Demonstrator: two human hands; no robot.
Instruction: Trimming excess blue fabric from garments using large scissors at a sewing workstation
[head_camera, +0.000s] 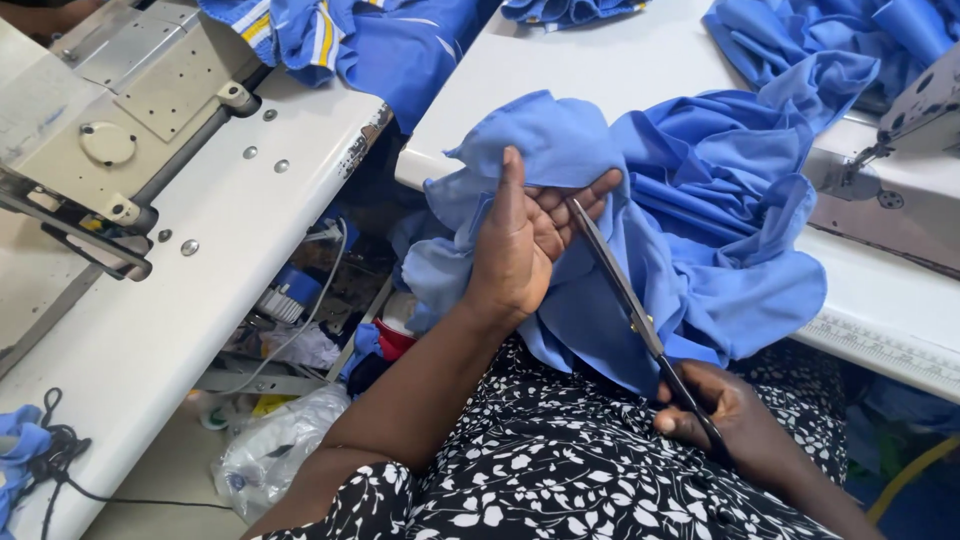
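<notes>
Worktop (640, 70): white, broad, set ahead of the person; it carries the far part of the blue cloth and more blue pieces at its back edge.
Sewing machine, left (110, 120): cream metal body with flat screwed plates, standing on its own white worktop (180, 300).
Sewing machine, right (900, 150): only the needle end shows; pale grey bed plate beneath it.
Blue garment (700, 230): bunched cloth, spilling from the worktop edge down onto the lap. Judged light, soft and limp, with no stiffness; it folds wherever it is not held. Best taken by pinching a gathered edge and pulling it taut, since a loose fold would slide away from blades.
Left hand (525, 250): raised, palm toward the camera, thumb upright; the grip has fingers curled over a fold of the blue garment, pinching it at the top.
Right hand (715, 415): low, at the lap; grip pressed around the dark handles of the scissors.
Scissors (625, 290): long, slim metal blades, looking nearly pressed together, tip touching the left fingers and the cloth. Judged hard and sharp.
Measuring strip (880, 345): pale ruled band along the right worktop's front edge.
Plastic bag (275, 450): clear, crumpled, on the floor under the left worktop.
Red tub (395, 335): small, round, just below the cloth.
</notes>
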